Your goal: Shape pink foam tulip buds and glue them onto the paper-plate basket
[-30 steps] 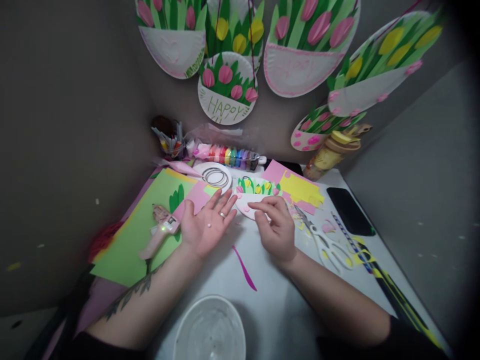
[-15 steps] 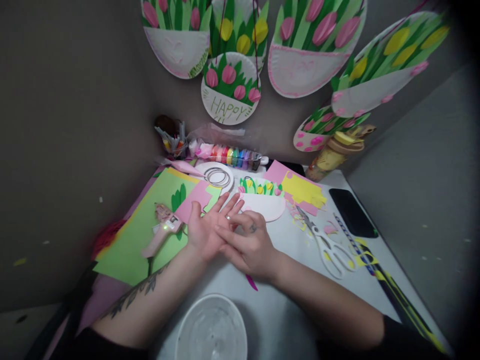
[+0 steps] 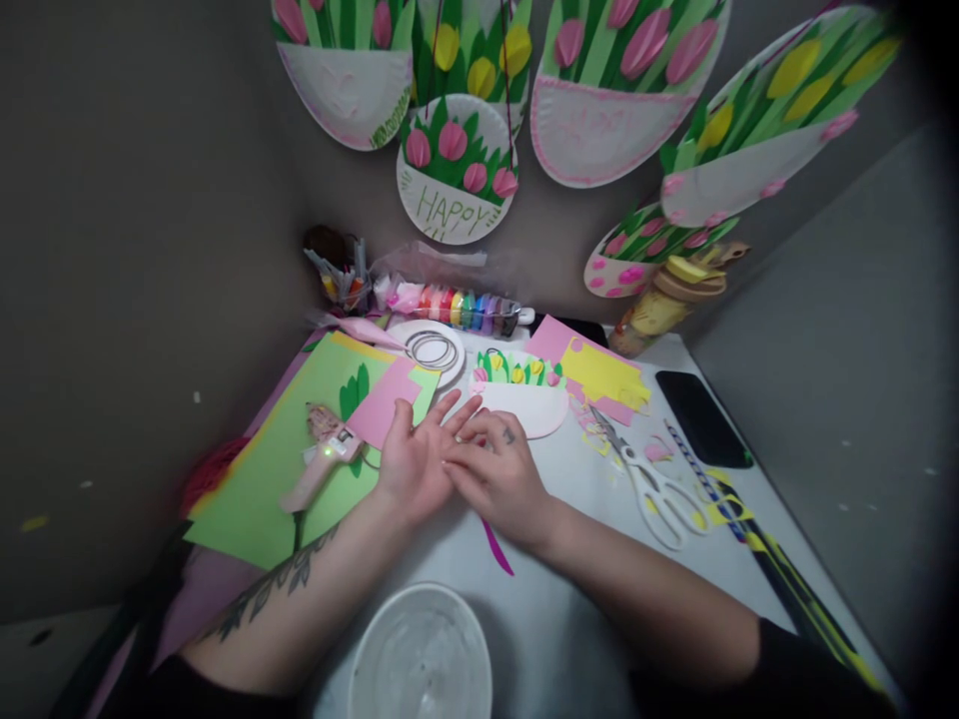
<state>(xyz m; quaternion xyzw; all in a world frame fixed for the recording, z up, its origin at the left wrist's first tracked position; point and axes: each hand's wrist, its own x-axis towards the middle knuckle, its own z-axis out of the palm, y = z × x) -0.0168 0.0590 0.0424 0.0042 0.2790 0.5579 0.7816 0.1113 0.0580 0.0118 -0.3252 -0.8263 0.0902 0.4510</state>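
My left hand (image 3: 420, 461) is palm up with its fingers spread, over the middle of the white table. My right hand (image 3: 501, 474) lies against its palm and fingers, with thumb and fingers pinched together; whatever is between them, if anything, is too small to name. A magenta strip (image 3: 497, 548) lies on the table just below my right hand. Beyond my hands sits a small white plate craft (image 3: 528, 409) with paper tulips. The pink glue gun (image 3: 322, 469), its green light on, lies left of my left hand on green paper (image 3: 262, 489).
A white bowl (image 3: 421, 659) stands at the near edge. White scissors (image 3: 655, 489), a black phone (image 3: 702, 419) and a yellow-black tool (image 3: 786, 584) lie right. Clay pots (image 3: 469, 308), a pen holder (image 3: 346, 280) and a cup (image 3: 659, 300) stand at the back, below hanging plates (image 3: 457, 205).
The fingers of my right hand have shifted on my left palm, and more of the magenta strip shows. The whole view has tilted slightly downward.
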